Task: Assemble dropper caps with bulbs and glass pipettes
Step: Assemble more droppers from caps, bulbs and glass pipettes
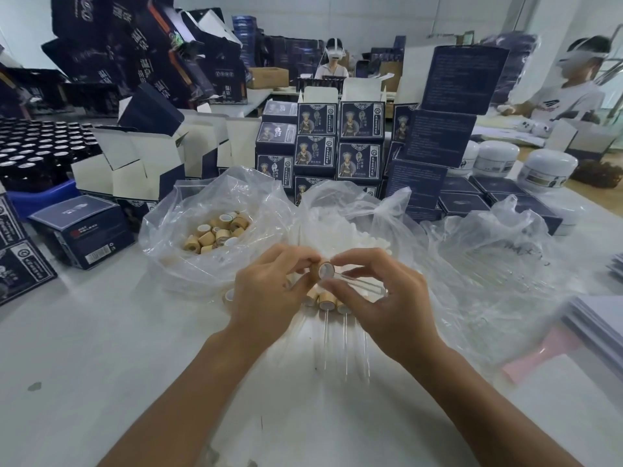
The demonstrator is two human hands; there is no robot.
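Above the middle of the white desk, the left hand pinches a wood-coloured dropper cap between thumb and fingers, its white-lined open end turned toward the camera. The right hand pinches a thin glass pipette with fingers curled, the tube lying just beside the cap; whether its tip has entered the cap cannot be told. Just below the hands, finished droppers lie on the desk, caps side by side and glass tubes pointing toward the near edge. Toward the far side, a clear plastic bag holds loose caps, a second bag beside it holds white bulbs, and a third bag toward the right edge shows only faint glass tubes. Behind the bags stand stacked dark-blue cartons printed with a costumed figure and a column of characters too small to read. Open cartons sit toward the far left, white jars toward the far right; their labels are illegible.
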